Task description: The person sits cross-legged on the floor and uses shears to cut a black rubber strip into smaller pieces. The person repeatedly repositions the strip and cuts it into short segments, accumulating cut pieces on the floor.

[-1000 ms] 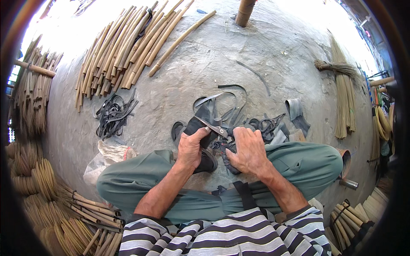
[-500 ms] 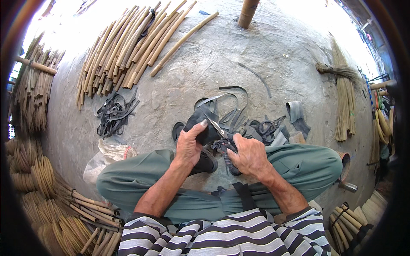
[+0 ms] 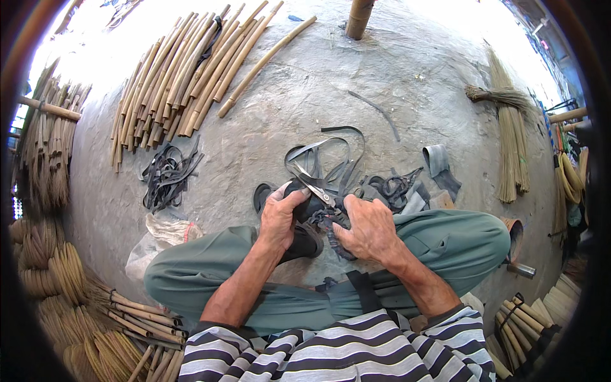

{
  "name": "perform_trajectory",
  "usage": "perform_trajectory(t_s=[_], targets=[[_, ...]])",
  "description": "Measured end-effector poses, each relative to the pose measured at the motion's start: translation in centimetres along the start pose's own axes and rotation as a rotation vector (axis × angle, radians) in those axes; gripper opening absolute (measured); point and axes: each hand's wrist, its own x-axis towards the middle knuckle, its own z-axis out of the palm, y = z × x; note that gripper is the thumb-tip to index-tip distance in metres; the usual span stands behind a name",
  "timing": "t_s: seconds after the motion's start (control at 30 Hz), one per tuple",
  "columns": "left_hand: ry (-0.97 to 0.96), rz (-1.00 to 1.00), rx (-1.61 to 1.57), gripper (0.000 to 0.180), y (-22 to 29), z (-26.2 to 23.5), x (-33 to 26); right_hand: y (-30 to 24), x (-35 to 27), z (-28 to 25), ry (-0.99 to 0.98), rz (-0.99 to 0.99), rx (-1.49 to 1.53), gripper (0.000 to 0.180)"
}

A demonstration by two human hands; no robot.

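Observation:
My left hand [image 3: 279, 215] pinches a black rubber piece [image 3: 294, 188] between thumb and fingers, in front of my crossed legs. Scissors [image 3: 326, 197] with dark wrapped handles are in my right hand [image 3: 370, 230], whose fingers close round the handles. Their blades point up and left, slightly parted, and lie against the rubber by my left thumb. Whether they bite into it I cannot tell. Just beyond, a long grey-black rubber strip [image 3: 352, 167] loops over the floor. A dark sandal [image 3: 307, 242] shows below my hands.
Bamboo poles [image 3: 184, 76] lie at the far left, above a tangle of black strips [image 3: 167, 177]. Rubber scraps [image 3: 398, 190] lie right of the scissors. A bamboo post [image 3: 359, 19] stands ahead. Broom bristles [image 3: 509, 149] lie at the right; coiled bundles [image 3: 67, 274] sit at left.
The rubber piece has tipped down and shows less of its flat face. My left fingers have shifted along it, close to the scissor blades. The whole view has moved slightly.

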Motion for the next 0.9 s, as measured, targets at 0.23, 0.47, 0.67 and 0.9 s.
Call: perform_trajectory(t_s=[0.23,0.47,0.67,0.9], targets=[[0.047,-0.003,0.001,0.023,-0.1,-0.4,0.4,-0.2,-0.3,0.1,-0.039,0.034,0.017,0.041],[0.077,-0.055,0.007,0.023,-0.2,-0.6,0.5,0.3,0.1,0.5,0.089,0.023,0.063,0.034],[-0.017,-0.124,-0.115,0.021,-0.6,0.8,-0.7,0.5,0.6,0.6,0.233,-0.062,0.312,0.039],[-0.156,-0.086,-0.025,0.023,-0.4,0.9,-1.2,0.4,0.4,0.4,0.069,0.058,0.485,0.032]])
